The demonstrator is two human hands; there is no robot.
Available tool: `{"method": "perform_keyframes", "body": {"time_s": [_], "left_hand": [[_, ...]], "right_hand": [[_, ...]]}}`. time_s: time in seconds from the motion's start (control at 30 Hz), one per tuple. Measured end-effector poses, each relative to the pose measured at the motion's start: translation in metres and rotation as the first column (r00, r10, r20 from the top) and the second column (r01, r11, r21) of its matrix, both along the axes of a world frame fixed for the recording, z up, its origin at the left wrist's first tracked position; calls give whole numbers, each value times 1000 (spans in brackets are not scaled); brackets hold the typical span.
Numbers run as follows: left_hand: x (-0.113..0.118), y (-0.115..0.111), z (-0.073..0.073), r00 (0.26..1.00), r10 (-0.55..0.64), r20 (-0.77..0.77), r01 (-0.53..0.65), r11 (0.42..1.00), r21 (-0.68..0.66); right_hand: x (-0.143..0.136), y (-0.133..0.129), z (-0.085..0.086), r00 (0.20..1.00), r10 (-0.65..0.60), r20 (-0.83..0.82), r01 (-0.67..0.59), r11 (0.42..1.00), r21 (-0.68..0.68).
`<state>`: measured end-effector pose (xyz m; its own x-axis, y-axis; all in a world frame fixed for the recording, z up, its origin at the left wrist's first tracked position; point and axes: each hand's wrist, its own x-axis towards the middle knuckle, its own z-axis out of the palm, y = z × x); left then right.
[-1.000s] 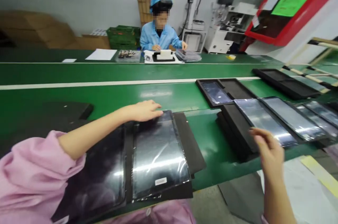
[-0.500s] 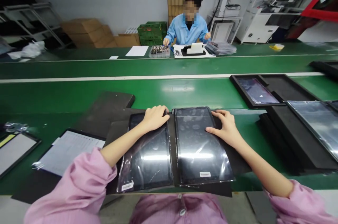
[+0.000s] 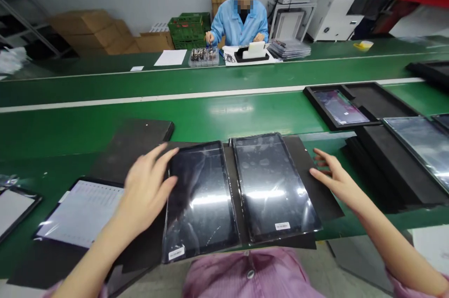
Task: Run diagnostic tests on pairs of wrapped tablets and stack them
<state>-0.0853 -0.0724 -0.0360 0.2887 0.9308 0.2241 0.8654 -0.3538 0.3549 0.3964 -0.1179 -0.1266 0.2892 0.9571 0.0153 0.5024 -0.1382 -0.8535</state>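
Left hand (image 3: 142, 192): fingers spread, thumb apart, a wide grip at the upper left edge of the left panel (image 3: 199, 199); from here I can't tell if it touches.
Right hand (image 3: 331, 176): loosely curled, grip open, nothing seen in it, right of the right panel (image 3: 275, 185) and apart from it, by the edge of the dark sheet (image 3: 312, 181).
Panels: side by side in front of the wearer, glossy in clear film (the ceiling light glares off both), each with a white sticker near its lower edge.
Under them: dark sheets on the green tabletop (image 3: 196, 122).
Past the left forearm: a pale panel (image 3: 84, 209), partly hidden.
To the right: a black stack (image 3: 393, 167) under another panel (image 3: 421, 146), with a tray (image 3: 380, 101) just behind, a small panel (image 3: 338, 106) in its left compartment.
Opposite: a person in a blue jacket (image 3: 238, 19), by a parts box (image 3: 204, 57).
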Motion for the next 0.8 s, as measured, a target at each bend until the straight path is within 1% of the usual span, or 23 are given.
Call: {"method": "perform_keyframes", "body": {"time_s": [0.03,0.07,0.1,0.13,0.17,0.23,0.27,0.3,0.37,0.4,0.47,0.5,0.53,0.57,0.6,0.63,0.67,0.7,0.73,0.8], "left_hand": [[-24,-16,-9,996,85,27,-87,995,50],[-44,-32,-21,979,193,67,-198,978,67],[-61,-46,-35,954,282,104,-287,957,40],[-73,-58,-49,921,360,147,-363,932,-6],[-80,-68,-62,883,429,189,-422,903,-80],[-82,-80,-82,829,490,270,-455,871,-185],[-80,-83,-89,815,492,305,-449,870,-204],[-77,-85,-92,811,474,341,-434,880,-193],[-73,-86,-90,848,385,364,-373,922,-105],[-72,-86,-87,882,322,344,-327,944,-45],[-72,-86,-78,953,168,251,-183,982,37],[-71,-85,-74,977,96,192,-105,994,42],[-70,-83,-70,989,31,142,-35,999,25],[-67,-79,-66,994,-21,108,20,1000,4],[-63,-74,-62,996,-60,72,61,998,-12],[-58,-67,-58,996,-80,30,81,997,-12],[-52,-60,-54,996,-83,-18,83,997,6],[-45,-52,-50,995,-71,-68,74,997,31],[-38,-45,-46,992,-44,-119,50,997,55],[-26,-35,-40,978,52,-202,-37,996,79]], "right_hand": [[2,-11,-5,999,-5,-43,3,998,-57],[3,-22,-9,997,-20,-81,11,994,-105],[2,-32,-13,993,-47,-109,32,990,-139],[1,-41,-17,990,-77,-121,57,985,-162],[1,-48,-19,988,-103,-112,83,982,-172],[1,-60,-21,992,-112,-60,99,977,-190],[3,-63,-20,996,-90,-24,83,975,-207],[4,-65,-18,998,-53,14,55,973,-224],[5,-67,-12,993,22,113,3,978,-209],[3,-68,-8,982,34,188,-3,987,-163],[-4,-68,4,929,4,370,-2,1000,-3],[-10,-67,11,893,7,451,-46,996,75],[-16,-65,17,855,48,516,-132,983,127],[-22,-62,23,817,128,563,-249,957,145],[-28,-57,29,775,228,589,-370,919,132],[-32,-49,34,736,317,599,-463,880,103],[-36,-39,38,709,371,599,-512,856,75],[-38,-28,42,703,390,594,-518,854,52],[-38,-16,45,713,382,588,-495,868,36],[-37,6,48,750,346,565,-435,900,26]]}}
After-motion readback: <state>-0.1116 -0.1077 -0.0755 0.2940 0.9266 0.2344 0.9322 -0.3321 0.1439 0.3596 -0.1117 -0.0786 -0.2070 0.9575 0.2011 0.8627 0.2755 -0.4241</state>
